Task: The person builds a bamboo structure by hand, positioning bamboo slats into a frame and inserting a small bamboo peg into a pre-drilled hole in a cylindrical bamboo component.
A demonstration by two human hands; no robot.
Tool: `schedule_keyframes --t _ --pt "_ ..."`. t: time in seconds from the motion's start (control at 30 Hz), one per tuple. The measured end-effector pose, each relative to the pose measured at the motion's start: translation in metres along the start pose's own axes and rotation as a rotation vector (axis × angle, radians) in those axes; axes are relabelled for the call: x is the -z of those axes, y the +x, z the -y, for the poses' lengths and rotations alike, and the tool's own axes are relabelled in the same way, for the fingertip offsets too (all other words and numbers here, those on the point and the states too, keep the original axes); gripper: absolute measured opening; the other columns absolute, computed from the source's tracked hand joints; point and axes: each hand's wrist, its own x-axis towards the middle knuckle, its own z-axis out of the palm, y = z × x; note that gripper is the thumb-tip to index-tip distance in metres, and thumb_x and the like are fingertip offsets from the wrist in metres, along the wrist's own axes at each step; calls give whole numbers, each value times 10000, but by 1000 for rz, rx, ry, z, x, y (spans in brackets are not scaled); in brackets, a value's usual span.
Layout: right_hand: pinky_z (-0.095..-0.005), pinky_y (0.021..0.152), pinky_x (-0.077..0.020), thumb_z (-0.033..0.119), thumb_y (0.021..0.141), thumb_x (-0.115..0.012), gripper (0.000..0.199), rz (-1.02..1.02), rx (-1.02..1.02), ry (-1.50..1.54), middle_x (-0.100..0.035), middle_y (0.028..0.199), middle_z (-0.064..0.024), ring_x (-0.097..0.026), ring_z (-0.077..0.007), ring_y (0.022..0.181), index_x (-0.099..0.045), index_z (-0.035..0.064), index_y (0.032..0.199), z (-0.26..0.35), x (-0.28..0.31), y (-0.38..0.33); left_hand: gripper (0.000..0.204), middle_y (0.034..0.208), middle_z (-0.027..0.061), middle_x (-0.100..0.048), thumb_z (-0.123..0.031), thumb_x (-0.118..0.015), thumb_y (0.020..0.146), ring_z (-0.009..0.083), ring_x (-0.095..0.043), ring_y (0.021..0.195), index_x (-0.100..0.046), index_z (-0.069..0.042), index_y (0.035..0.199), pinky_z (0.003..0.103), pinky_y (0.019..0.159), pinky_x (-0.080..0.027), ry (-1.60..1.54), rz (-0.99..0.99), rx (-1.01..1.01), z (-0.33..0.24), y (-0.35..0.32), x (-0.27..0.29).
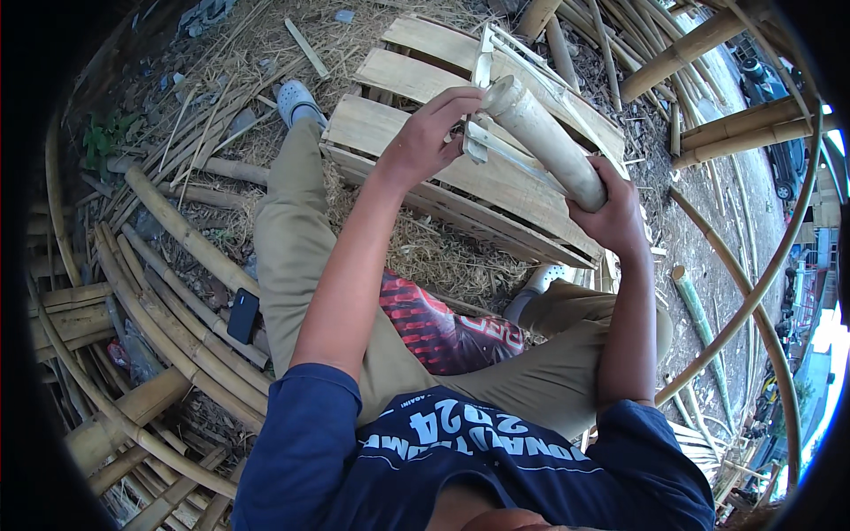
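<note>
Navy-blue, white-lettered shirt fabric point(305, 442) lay before a slatted pale-wood crate point(407, 75). Over that crate, the right hand point(611, 217) wrapped its fingers round a thick pale bamboo tube point(549, 140); the left hand point(425, 146) had half-curled fingers at its far rim, hold unclear.

The bamboo tube point(553, 142) is pale beige with greyish patches, its cut end a shade creamier. The wooden crate point(403, 80) has light tan slats, faintly streaked by darker grain. The navy-blue T-shirt point(531, 478) carries white lettering; the trousers point(297, 199) are plain khaki. Between them, the printed cloth point(434, 319) shows bright red with rows of dark dashes, turning to dark maroon with pale lettering. One clog point(295, 100) is pale grey-blue, dotted with dark holes; the other clog point(546, 277) looks whitish. The phone point(243, 316) is black. The curved bamboo poles point(146, 305) are yellow-brown, while one bamboo pole point(699, 314) is dull green. The leafy plant point(108, 139) is deep green, the straw point(425, 239) golden-brown.
</note>
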Motion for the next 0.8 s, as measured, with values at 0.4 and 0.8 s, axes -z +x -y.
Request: schedule_keyframes --t 0.4,0.8 --pt "-407 896 -587 106 722 -867 631 63 -80 0 -770 1073 -196 -778 -339 1022 -638 33 1305 -2 6 -1 379 1198 1 -711 -51 -720 783 251 -627 1217 -695 -169 1143 441 1068 -442 327 -96 -200 -1 4 1" --pt "-417 904 -585 114 719 -867 640 83 -65 -9 -767 1075 -197 -776 -340 1027 -637 36 1311 -8 5 0 422 1159 -16 -717 21 -742 745 236 -642 1142 -683 -182 1110 424 1051 -410 341 -37 -164 -6 3 4"
